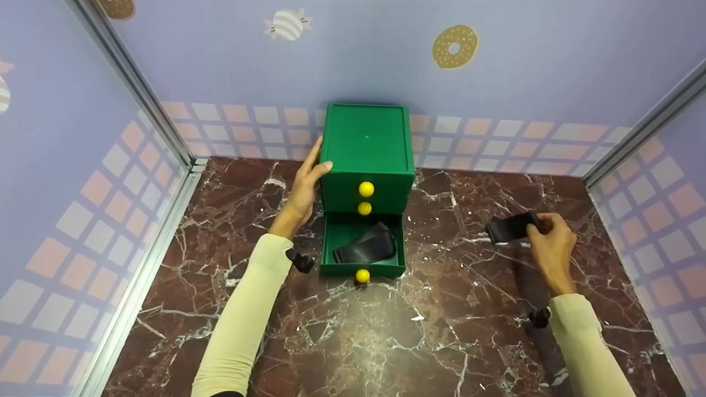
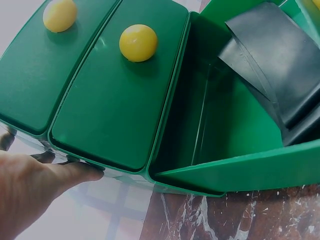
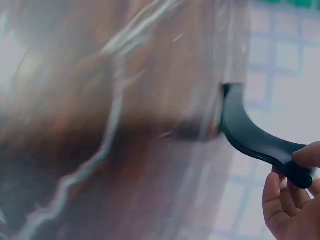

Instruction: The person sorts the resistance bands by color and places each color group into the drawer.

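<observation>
One black pouch [image 1: 512, 227] is pinched between thumb and curled fingers of the right hand [image 1: 551, 248] at centre right of the head view, while a second black pouch [image 1: 367, 246] already lies inside the pulled-out bottom drawer [image 1: 334, 230]. The left hand [image 1: 305, 187] is laid with straight fingers against the green drawer unit [image 1: 368, 140], steadying its left wall. Open marble tabletop [image 1: 358, 336] is seen between held pouch and drawer, the drawer's right rim being the only edge judged to need clearing.
</observation>
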Motion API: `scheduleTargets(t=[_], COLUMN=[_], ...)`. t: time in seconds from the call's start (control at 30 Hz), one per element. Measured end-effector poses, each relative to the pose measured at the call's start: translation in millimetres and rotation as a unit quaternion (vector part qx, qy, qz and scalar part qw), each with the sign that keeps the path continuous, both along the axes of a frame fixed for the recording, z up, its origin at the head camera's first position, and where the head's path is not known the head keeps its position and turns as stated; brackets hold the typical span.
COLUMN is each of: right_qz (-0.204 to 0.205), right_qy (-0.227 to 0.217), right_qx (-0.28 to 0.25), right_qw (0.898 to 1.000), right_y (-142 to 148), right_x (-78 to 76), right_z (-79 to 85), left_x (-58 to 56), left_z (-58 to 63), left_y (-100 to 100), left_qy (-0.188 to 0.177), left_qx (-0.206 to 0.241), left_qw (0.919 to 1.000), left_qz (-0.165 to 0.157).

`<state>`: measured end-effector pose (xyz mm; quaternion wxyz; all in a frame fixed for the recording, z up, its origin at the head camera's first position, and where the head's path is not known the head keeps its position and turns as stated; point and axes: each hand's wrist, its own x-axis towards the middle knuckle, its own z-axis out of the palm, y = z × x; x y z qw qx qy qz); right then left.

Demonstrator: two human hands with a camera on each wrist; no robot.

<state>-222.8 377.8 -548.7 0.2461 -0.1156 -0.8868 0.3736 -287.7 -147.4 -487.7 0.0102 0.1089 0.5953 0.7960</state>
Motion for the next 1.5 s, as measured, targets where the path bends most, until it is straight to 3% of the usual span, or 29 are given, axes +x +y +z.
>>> scheduleTargets(t=[0.37,0.67,0.9,1.5], right_qz=[0.063,0.132,0.188,0.304], right_qy=[0.063,0.115,0.146,0.159], right_qx=[0.003,-0.001,0.016,-0.006], right_qw=[0.996,0.984,0.971,0.939], right_y=[-42.7,-81.1,-110.2,-188.0], right_x=[15.1,28.7,35.9,40.8], right_z=[38.8,64.0,72.7,83.5], left_x=[-1.0,0.4,1.1,-1.2], left_z=[-1.9,-0.7,0.2,-0.9], left_y=[-2.8,-3.0,-2.7,1.2], left_qy=[-0.013,-0.009,-0.007,0.003], left_qx=[0.017,0.018,0.005,0.001], left_qw=[0.9998,0.9998,0.9999,1.0], left_qz=[-0.002,0.003,0.006,0.007])
